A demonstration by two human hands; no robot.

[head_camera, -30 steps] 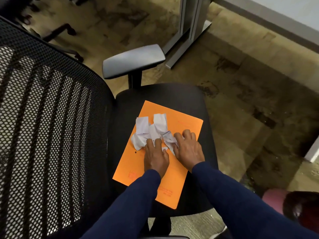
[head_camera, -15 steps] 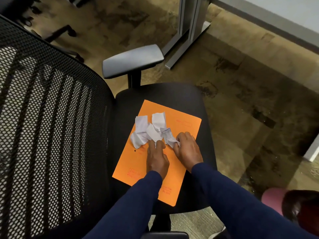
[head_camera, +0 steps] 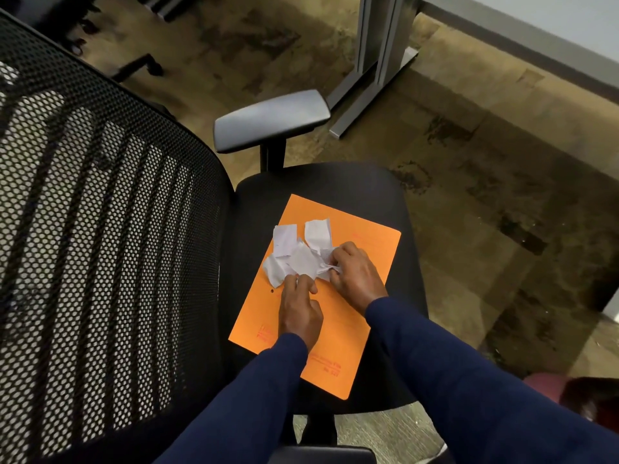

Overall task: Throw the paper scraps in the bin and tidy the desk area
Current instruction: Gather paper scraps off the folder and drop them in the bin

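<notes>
Several crumpled white paper scraps (head_camera: pixel 294 252) lie in a heap on an orange folder (head_camera: pixel 365 249), which rests on the black seat (head_camera: pixel 321 182) of an office chair. My right hand (head_camera: pixel 355 276) curls around the heap's right side and pinches some scraps between thumb and fingers. My left hand (head_camera: pixel 299 309) sits just below the heap, fingertips touching its lower edge, fingers bent. Both arms wear dark blue sleeves. No bin is in view.
The chair's mesh backrest (head_camera: pixel 100 246) fills the left side and a grey armrest (head_camera: pixel 271 118) stands behind the seat. A grey desk leg (head_camera: pixel 378 45) and desk edge (head_camera: pixel 522 31) are at the upper right. Brown patterned carpet (head_camera: pixel 485 195) surrounds the chair.
My right hand has slid up and curled around the right side of the scraps, gathering them. My left hand's fingers have bent against the heap's lower edge. The scraps are bunched closer together.
</notes>
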